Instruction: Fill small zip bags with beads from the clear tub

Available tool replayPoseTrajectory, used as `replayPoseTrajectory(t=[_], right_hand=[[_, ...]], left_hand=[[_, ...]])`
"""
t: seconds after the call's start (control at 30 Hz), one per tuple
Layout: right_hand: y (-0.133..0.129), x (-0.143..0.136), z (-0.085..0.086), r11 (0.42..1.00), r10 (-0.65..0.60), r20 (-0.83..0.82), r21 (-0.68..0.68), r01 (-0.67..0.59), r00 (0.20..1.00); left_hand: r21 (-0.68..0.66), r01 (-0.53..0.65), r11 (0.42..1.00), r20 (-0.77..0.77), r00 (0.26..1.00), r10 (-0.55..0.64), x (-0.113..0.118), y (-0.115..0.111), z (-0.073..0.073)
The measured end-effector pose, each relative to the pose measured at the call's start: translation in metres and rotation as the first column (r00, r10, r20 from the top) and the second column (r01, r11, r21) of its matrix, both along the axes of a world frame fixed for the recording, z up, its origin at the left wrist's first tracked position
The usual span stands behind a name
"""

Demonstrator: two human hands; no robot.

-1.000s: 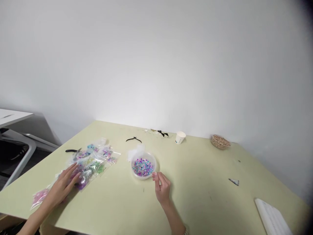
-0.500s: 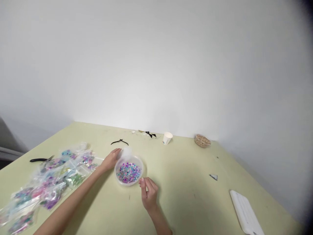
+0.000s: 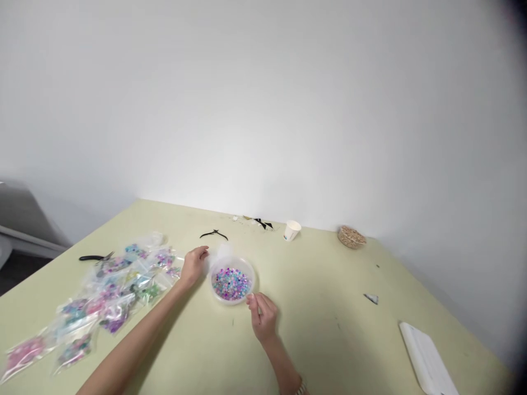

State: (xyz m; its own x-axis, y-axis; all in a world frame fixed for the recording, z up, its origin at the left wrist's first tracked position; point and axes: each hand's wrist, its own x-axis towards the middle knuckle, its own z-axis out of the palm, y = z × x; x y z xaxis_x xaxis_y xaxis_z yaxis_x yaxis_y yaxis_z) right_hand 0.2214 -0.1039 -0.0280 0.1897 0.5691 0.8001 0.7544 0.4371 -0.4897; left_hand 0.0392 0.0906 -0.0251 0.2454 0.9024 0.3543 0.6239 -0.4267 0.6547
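We had the bowl of coloured beads on the counter, between our hands. Our right hand was at its near right rim, that grip clenched with thumb against fingers; whether it pinched anything was too small to tell. Our left hand was just left of the bowl, near a whitish sheet behind it; we could not tell whether that grip was grasping. Bead bags lay left of the bowl, black pliers behind it.
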Motion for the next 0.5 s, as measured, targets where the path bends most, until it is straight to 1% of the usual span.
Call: replayPoseTrajectory(t=[0.13, 0.2, 0.33, 0.4, 0.43, 0.5], right_hand=[[-0.005, -0.001, -0.002, 0.999, -0.009, -0.024, -0.041, 0.008, 1.000], [-0.007, -0.002, -0.002, 0.999, -0.010, -0.025, -0.052, 0.008, 1.000], [-0.007, -0.003, 0.000, 0.999, -0.010, -0.002, -0.042, 0.010, 1.000], [-0.009, -0.004, 0.003, 0.999, -0.028, 0.058, -0.018, 0.029, 0.998], [-0.011, -0.006, 0.006, 1.000, -0.028, 0.124, 0.003, 0.028, 0.992], [-0.019, -0.016, 0.015, 0.999, 0.016, 0.292, 0.040, -0.029, 0.956]], left_hand=[[0.012, -0.128, 0.992, 0.097, 0.987, 0.127, -0.018, -0.020, 0.015], [0.016, -0.167, 0.986, 0.157, 0.974, 0.163, -0.029, -0.032, 0.021], [-0.016, -0.148, 0.989, 0.262, 0.954, 0.147, -0.044, -0.050, 0.027], [-0.082, -0.163, 0.983, 0.367, 0.912, 0.182, -0.046, -0.054, 0.026], [-0.113, -0.173, 0.978, 0.413, 0.887, 0.205, -0.045, -0.056, 0.026], [-0.183, -0.172, 0.968, 0.496, 0.834, 0.242, -0.041, -0.060, 0.025]])
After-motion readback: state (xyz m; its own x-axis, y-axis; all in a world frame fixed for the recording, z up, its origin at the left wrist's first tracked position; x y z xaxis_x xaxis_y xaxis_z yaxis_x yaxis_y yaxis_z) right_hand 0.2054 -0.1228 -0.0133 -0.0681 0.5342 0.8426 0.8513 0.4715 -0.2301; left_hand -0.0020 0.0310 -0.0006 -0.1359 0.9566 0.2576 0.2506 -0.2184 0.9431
